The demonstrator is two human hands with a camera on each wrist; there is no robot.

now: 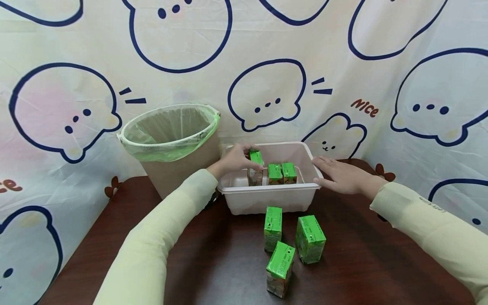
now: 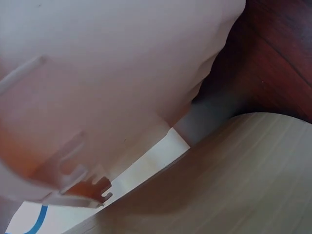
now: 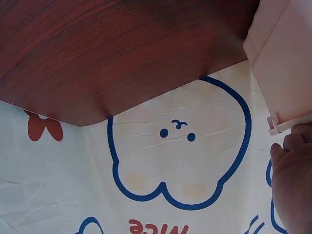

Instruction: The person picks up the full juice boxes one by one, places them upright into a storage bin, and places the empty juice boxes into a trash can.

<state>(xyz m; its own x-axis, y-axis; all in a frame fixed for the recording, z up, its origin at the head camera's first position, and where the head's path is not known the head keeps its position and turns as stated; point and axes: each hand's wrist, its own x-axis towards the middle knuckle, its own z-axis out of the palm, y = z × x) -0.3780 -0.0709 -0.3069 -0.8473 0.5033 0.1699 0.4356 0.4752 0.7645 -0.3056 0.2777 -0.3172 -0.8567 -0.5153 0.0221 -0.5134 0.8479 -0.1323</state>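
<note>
Best to settle the green carton (image 1: 256, 158), pinched in the left hand (image 1: 234, 161) within the tub (image 1: 267, 200) near frame centre, upright beside the two standing cartons (image 1: 275, 171), while steadying the rim (image 1: 305, 186) with the right hand (image 1: 340, 173), straight-fingered and grasping nothing

I'm counting six boxes (image 1: 310, 239): one I'm holding, two standing in one tub (image 1: 268, 201), three on one table (image 1: 213, 262). I'm also seeing one bin (image 1: 179, 171).

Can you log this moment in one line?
Left hand: grips carton inside tub; Right hand: touches tub; In tub: two more cartons; On table: three cartons
</note>
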